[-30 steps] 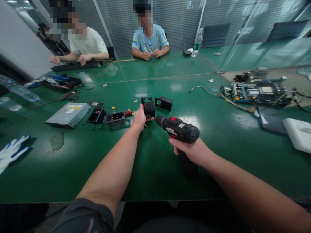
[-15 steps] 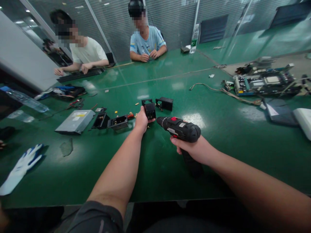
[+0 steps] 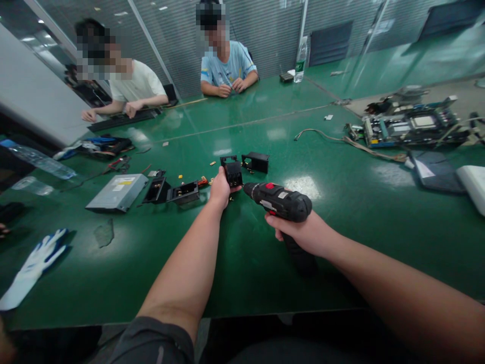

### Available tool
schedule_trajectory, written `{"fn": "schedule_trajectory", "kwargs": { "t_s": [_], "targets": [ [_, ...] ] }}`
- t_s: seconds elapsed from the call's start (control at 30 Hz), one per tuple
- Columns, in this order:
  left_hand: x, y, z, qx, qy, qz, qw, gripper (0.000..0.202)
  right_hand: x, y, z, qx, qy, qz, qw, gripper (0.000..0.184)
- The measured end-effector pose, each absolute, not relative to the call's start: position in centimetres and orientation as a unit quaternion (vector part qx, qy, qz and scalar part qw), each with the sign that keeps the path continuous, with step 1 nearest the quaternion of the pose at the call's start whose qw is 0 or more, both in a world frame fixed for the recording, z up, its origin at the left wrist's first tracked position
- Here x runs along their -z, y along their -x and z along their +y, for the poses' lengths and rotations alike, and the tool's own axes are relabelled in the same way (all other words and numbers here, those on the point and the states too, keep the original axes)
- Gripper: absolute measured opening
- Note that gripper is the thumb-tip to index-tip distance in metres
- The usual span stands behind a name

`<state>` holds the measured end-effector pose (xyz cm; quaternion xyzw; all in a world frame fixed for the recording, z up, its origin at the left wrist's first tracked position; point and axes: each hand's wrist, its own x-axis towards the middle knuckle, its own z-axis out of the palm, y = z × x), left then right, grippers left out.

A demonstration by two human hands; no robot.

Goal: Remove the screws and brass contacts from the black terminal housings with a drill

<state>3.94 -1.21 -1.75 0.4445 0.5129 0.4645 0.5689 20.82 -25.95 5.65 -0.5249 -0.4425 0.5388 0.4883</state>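
My left hand grips a small black plastic housing from its left side, just above the table. In my right hand is a black cordless drill with red buttons, its chuck aimed left at the lower right of the housing. Whether the bit touches it I cannot tell. A similar black housing lies just behind to the right. Two more open black housings, one at the far left and one nearer, sit left of my left hand with small brass-coloured bits around them.
A silver disc drive and a white-and-blue glove lie on the left of the green table. Circuit boards and a cable are at the right. Two people sit across, near a water bottle.
The view has shifted very slightly. Both hands keep their grips, and the drill stays pointed at the housing.
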Motion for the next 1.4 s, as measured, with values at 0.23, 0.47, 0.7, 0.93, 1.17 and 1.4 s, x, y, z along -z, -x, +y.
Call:
{"fn": "schedule_trajectory", "kwargs": {
  "t_s": [0.23, 0.47, 0.7, 0.93, 1.17, 1.4],
  "targets": [
    [2.1, -3.9, -0.6, -0.468, -0.432, 0.519, 0.570, 0.060, -5.7, -20.6, -26.0, -0.543, 0.525, -0.436, 0.489, 0.102],
    [2.3, -3.9, -0.3, -0.469, -0.428, 0.512, 0.578, 0.057, -5.6, -20.5, -26.0, -0.538, 0.523, -0.435, 0.498, 0.103],
    [2.3, -3.8, -0.2, -0.467, -0.433, 0.512, 0.577, 0.058, -4.8, -20.6, -26.0, -0.530, 0.519, -0.444, 0.504, 0.102],
    [2.5, -3.9, -0.2, -0.463, -0.446, 0.518, 0.564, 0.060, -4.9, -20.8, -26.1, -0.532, 0.524, -0.443, 0.497, 0.099],
    [2.0, -4.3, -0.6, -0.465, -0.457, 0.512, 0.559, 0.053, -5.6, -20.8, -25.9, -0.540, 0.529, -0.435, 0.489, 0.097],
    [2.5, -4.2, -0.6, -0.469, -0.469, 0.492, 0.564, 0.038, -4.9, -21.2, -26.2, -0.529, 0.538, -0.434, 0.492, 0.064]
  ]
}}
